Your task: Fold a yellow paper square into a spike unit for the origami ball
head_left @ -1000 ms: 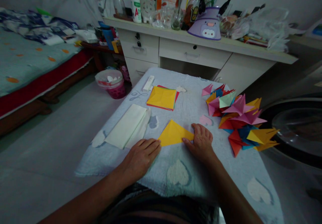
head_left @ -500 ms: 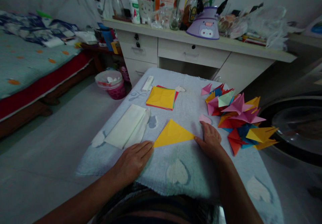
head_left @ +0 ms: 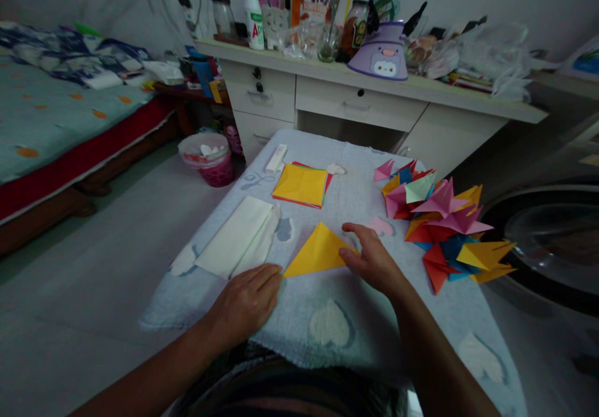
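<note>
Head view: pinning the left corner of the yellow paper triangle (head_left: 316, 253), near-center on soft-looking cloth (head_left: 294, 314), with the left hand (head_left: 253, 297), visible fingers pressed together; holding right-hand (head_left: 369, 253) thumb and forefinger apart at the right corner. Best pressing evenly along the long near edge. Working thin, creased paper left of spiky folded shapes (head_left: 442, 201).

Right of lower centre, the right hand (head_left: 372, 258) shifted leftward over the yellow folded paper triangle (head_left: 316, 251).
</note>
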